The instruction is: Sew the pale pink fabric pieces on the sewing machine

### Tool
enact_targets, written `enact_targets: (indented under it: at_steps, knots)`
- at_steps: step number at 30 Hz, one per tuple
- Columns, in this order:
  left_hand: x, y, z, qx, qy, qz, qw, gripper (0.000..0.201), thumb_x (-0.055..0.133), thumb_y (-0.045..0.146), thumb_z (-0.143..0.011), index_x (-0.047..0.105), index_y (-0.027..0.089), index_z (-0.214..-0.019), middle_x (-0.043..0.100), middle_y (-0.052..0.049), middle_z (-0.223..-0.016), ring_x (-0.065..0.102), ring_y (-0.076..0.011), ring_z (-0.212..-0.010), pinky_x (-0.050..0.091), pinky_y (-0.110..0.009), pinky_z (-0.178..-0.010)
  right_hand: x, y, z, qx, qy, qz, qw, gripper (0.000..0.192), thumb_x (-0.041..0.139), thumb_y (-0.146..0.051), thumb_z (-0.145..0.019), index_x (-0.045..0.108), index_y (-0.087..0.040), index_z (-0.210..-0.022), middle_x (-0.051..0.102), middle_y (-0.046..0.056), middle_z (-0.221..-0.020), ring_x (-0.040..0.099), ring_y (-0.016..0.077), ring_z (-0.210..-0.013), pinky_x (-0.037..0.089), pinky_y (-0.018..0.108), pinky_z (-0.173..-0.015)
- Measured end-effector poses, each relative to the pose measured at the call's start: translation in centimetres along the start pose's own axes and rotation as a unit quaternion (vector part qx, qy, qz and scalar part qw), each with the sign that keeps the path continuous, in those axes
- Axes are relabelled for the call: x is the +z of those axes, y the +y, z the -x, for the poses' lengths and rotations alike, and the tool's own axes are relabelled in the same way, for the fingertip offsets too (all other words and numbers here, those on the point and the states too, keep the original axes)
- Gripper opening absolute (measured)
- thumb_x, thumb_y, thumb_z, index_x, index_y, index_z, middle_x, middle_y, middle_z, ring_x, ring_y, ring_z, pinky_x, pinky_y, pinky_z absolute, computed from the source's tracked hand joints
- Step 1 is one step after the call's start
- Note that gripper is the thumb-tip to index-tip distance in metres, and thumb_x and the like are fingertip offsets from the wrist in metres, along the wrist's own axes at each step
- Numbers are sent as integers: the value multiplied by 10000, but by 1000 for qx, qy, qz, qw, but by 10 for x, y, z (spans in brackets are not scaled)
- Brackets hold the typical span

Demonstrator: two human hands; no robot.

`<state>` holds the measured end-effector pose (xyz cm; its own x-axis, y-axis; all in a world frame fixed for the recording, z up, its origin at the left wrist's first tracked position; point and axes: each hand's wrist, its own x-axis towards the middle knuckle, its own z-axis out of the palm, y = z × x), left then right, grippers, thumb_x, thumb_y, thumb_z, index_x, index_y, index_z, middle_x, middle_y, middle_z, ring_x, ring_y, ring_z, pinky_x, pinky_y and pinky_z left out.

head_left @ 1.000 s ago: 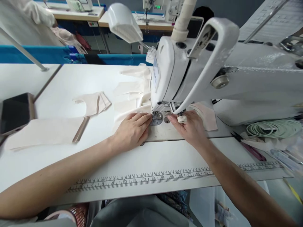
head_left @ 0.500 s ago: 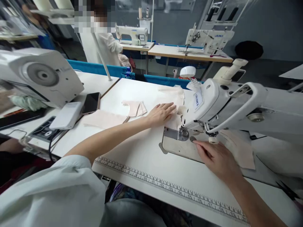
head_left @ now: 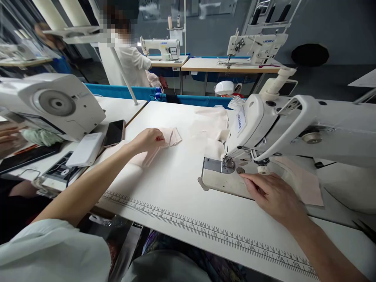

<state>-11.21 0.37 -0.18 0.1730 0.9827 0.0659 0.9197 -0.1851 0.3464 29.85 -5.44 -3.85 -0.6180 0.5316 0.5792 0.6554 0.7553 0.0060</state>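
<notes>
Over on the left of the white worktable (head_left: 182, 196), the left hand (head_left: 147, 140) is pinching a small stack of pale pink fabric pieces (head_left: 170, 136). Nearer right, the right hand (head_left: 273, 196) lies flat, fingers loosely together, touching the white sewing machine's (head_left: 264, 121) base.

The left arm stretches far out, its hand (head_left: 147, 140) curled with fingers pinched together. The right hand (head_left: 274, 196) lies flat, palm down, forefinger extended.
</notes>
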Motion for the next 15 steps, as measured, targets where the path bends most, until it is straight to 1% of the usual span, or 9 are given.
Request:
enact_targets:
  at_steps: [3,5,7,9,10,11,12,13,15]
  knots:
    - [-10,3,1,-23,-17,50,998,198,568,317,-791,678,153,-782,691,-60,-779,591,-133,-654,445,-254,-607,0,2,1,4,-2,-1,1000,224,443,-219,-989,658,-157,-1008,751,21,-839,677,157,-709,489,315,-716]
    - [-14,12,6,-22,-41,90,995,247,552,356,-827,683,148,-828,701,-62,-781,601,-127,-651,453,-241,-583,-1,2,1,13,-8,-7,1000,221,449,-215,-983,664,-166,-1004,753,17,-836,676,159,-700,487,318,-709]
    - [-9,30,14,-6,-72,131,989,269,537,384,-858,684,158,-865,712,-56,-797,622,-127,-681,477,-236,-598,-1,2,0,21,-18,-12,1000,220,456,-207,-973,671,-169,-999,754,17,-834,676,160,-692,484,321,-705]
    - [6,57,26,21,-96,171,980,269,529,399,-883,677,175,-894,719,-52,-829,640,-133,-718,502,-245,-619,-2,1,0,29,-30,-13,999,226,456,-203,-965,678,-172,-991,756,24,-849,682,165,-705,481,325,-712]
    - [16,73,34,41,-99,204,973,261,525,394,-895,670,177,-896,721,-57,-853,647,-142,-733,514,-258,-621,-2,0,0,34,-38,-15,999,228,456,-203,-962,681,-177,-987,758,28,-864,687,169,-722,479,326,-721]
    - [27,88,43,70,-99,221,968,245,521,381,-907,668,185,-911,723,-60,-905,651,-147,-746,522,-269,-614,-1,0,1,40,-47,-19,998,227,458,-204,-960,683,-183,-981,759,31,-882,692,173,-745,476,327,-728]
    - [36,102,53,109,-91,225,964,223,516,356,-921,660,188,-938,719,-66,-976,656,-152,-795,541,-284,-649,-1,-1,1,47,-56,-27,997,222,462,-201,-957,683,-189,-976,759,32,-899,696,176,-769,474,326,-735]
    - [45,114,62,163,-73,222,959,212,500,325,-937,653,178,-947,710,-79,-1020,656,-167,-891,560,-311,-734,-1,-2,2,52,-63,-36,996,214,468,-197,-955,681,-193,-975,758,33,-914,698,177,-793,470,325,-743]
    - [56,131,79,263,-59,168,948,233,446,270,-974,642,163,-1040,684,-101,-1134,621,-200,-1066,544,-385,-902,-1,-6,2,52,-71,-58,994,202,475,-186,-954,675,-187,-984,752,36,-923,690,168,-809,463,317,-756]
